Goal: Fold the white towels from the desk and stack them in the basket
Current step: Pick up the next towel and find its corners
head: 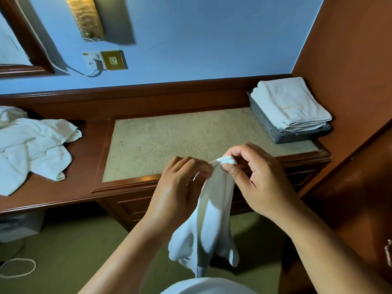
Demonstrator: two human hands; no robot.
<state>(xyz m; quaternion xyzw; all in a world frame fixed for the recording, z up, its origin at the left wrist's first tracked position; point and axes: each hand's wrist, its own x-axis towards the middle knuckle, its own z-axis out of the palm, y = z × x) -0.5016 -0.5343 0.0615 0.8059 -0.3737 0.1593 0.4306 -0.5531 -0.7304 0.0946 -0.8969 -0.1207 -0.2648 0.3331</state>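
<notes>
Low in the middle of the frame a white towel (212, 219) hangs in a bunched, twisted length over the green carpet (63, 262), off the front edge of the desk (84, 187) and touching nothing below. Its top is held up between both hands. The right hand (254, 177) pinches the uppermost corner between thumb and forefinger, the other fingers curled loosely above. The left hand (182, 179) grips the edge just beside it, though its fingertips are partly hidden by the cloth, so that looks like a pinch rather than a full grasp. The hold is small and the weight hangs free, so a slip of either pinch would likely drop the towel to the floor. Since the cloth is still roped together, pulling apart the wrong edges would probably give a skewed fold. Beyond the hands, the desk is dark polished wood with a beige inset pad (169, 141) in its middle, a flat place to lay the towel out. At the left of the frame lies a rumpled pile of unfolded towels (31, 145). At the upper right sits a grey perforated basket (267, 124) against a wooden side panel (350, 60). Its folded stack (290, 102) already rises above the rim, so another towel set carelessly could slide off. Behind is a blue wall with a socket (106, 60), a brass lamp (84, 18) and a mirror frame (27, 39).
</notes>
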